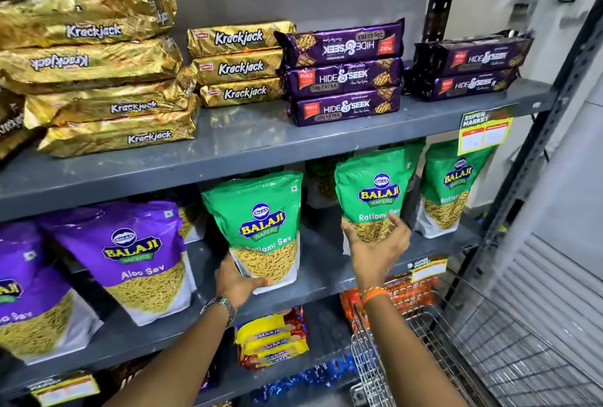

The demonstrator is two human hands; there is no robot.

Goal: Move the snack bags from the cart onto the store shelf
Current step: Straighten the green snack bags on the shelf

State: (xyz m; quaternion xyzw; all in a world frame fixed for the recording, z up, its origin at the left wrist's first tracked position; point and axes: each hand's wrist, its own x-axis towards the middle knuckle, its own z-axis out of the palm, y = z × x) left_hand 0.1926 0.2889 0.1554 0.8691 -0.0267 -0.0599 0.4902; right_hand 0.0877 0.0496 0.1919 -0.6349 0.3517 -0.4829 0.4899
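Observation:
Two green Balaji Ratlami Sev bags stand upright on the middle shelf [326, 279]. My left hand [239, 282] grips the lower corner of the left green bag [261, 220]. My right hand [375, 243] rests, fingers spread, against the lower front of the middle green bag [375, 191]. A third green bag [452, 184] stands further right. The wire cart [489, 348] sits at the lower right; no bags are visible inside it.
Purple Aloo Sev bags [130, 253] fill the shelf's left side. Krackjack [107, 80] and Hide & Seek packs [346, 77] lie stacked on the upper shelf. Marie biscuits [270, 338] are below. A metal upright [522, 162] bounds the right.

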